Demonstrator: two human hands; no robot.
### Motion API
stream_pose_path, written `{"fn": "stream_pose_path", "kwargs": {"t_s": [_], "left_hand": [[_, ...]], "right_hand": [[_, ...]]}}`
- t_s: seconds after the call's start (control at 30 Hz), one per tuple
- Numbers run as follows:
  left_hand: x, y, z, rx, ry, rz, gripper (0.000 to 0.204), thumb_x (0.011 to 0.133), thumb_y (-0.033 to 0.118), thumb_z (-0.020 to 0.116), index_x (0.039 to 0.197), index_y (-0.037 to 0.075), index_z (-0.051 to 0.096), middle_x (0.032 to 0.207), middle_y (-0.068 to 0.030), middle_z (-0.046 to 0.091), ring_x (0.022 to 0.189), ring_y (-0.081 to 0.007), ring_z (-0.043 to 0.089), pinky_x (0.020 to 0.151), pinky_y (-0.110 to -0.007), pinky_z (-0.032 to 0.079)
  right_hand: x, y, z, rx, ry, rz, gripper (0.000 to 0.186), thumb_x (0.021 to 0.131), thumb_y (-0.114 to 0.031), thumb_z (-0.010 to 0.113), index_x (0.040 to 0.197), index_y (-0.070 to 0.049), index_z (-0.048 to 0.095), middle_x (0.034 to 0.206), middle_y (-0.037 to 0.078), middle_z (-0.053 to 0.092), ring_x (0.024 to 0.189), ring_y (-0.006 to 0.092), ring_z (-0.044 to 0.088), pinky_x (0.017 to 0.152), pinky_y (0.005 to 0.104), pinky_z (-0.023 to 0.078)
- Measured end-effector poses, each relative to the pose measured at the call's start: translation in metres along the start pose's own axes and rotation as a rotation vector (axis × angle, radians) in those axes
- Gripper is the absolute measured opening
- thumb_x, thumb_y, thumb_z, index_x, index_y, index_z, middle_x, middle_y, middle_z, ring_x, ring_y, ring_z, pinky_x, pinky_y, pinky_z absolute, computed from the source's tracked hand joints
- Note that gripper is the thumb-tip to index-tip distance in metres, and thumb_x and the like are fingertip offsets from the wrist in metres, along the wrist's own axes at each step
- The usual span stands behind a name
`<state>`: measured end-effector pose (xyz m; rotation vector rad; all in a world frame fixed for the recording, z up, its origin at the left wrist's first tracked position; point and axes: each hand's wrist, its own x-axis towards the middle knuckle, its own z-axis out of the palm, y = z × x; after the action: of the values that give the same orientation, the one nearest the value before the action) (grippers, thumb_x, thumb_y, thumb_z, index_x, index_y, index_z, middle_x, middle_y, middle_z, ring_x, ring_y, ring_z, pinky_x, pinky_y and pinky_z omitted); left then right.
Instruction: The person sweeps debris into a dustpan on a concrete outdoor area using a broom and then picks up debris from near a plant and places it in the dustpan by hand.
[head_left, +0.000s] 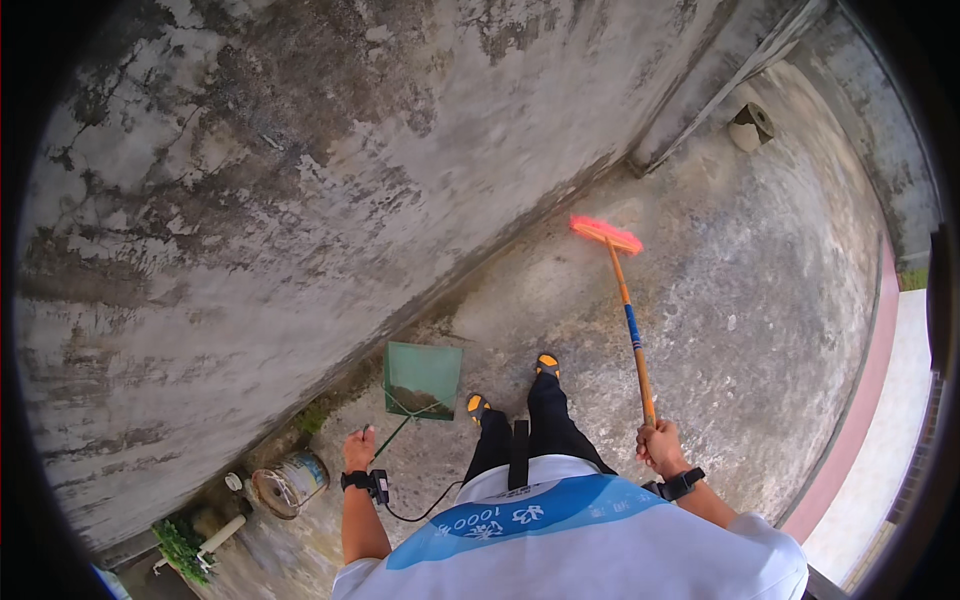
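My right hand [660, 446] is closed round the lower end of a broom's wooden handle. The broom [634, 325] reaches forward and away from me, its pinkish-red bristle head on the concrete near the foot of the wall. A blue band wraps the middle of the handle. On my left, my left hand [359, 449] grips the thin green handle of a dustpan [423, 372]. The green pan lies beside my left foot near the wall and holds a heap of dark dirt. Both wrists wear black straps with small devices.
A stained, peeling wall [330, 180] runs along my left and ahead. Behind the dustpan stand a dirty bucket [290, 485], a pale pipe [222, 534] and a green plant [182, 548]. A hollow block [751, 127] lies far right; a reddish edge strip [860, 400] borders the floor.
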<state>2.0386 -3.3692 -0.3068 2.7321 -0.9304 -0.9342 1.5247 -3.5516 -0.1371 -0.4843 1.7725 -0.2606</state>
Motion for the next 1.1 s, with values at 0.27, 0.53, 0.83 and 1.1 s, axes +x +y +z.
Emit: {"fn": "stream_pose_path", "kwargs": {"t_s": [0.27,0.53,0.83,1.1], "left_hand": [[-0.011,-0.02,-0.006,-0.084,0.003,0.056,0.038,0.075,0.036,0.051,0.064,-0.001,0.052,0.063,-0.0216,0.051,0.065,-0.0382,0.05,0.059,-0.042,0.039],[-0.002,-0.05,0.005,0.059,-0.043,-0.026,0.044,0.078,0.043,0.041,0.071,0.002,0.057,0.074,-0.0223,0.055,0.077,-0.0379,0.051,0.069,-0.043,0.04],[0.038,-0.011,0.057,-0.061,-0.306,-0.117,0.041,0.081,0.038,0.035,0.076,0.005,0.058,0.089,-0.0198,0.054,0.088,-0.0352,0.049,0.076,-0.042,0.039],[0.11,-0.119,0.13,0.176,-0.094,0.38,0.026,0.08,0.025,0.04,0.077,0.005,0.055,0.084,-0.0145,0.056,0.083,-0.0328,0.051,0.071,-0.041,0.04]], "right_hand": [[0.232,-0.099,0.017,-0.017,0.037,-0.216,0.015,0.069,-0.002,0.038,0.054,0.0,0.041,0.043,0.012,0.043,0.03,0.0209,0.043,0.026,0.0303,0.03],[0.081,-0.005,0.005,-0.672,-0.241,-0.022,0.017,0.068,-0.001,0.041,0.053,0.005,0.047,0.045,0.015,0.05,0.036,0.0217,0.052,0.03,0.0309,0.042],[-0.084,0.069,-0.008,-0.089,-0.157,-0.1,0.004,0.069,0.002,0.045,0.067,-0.002,0.044,0.052,0.002,0.041,0.036,0.009,0.035,0.032,0.0221,0.026],[-0.035,0.024,0.003,0.088,-0.182,0.035,0.009,0.072,0.0,0.04,0.064,-0.004,0.039,0.048,0.001,0.036,0.034,0.0093,0.034,0.029,0.0238,0.029]]}}
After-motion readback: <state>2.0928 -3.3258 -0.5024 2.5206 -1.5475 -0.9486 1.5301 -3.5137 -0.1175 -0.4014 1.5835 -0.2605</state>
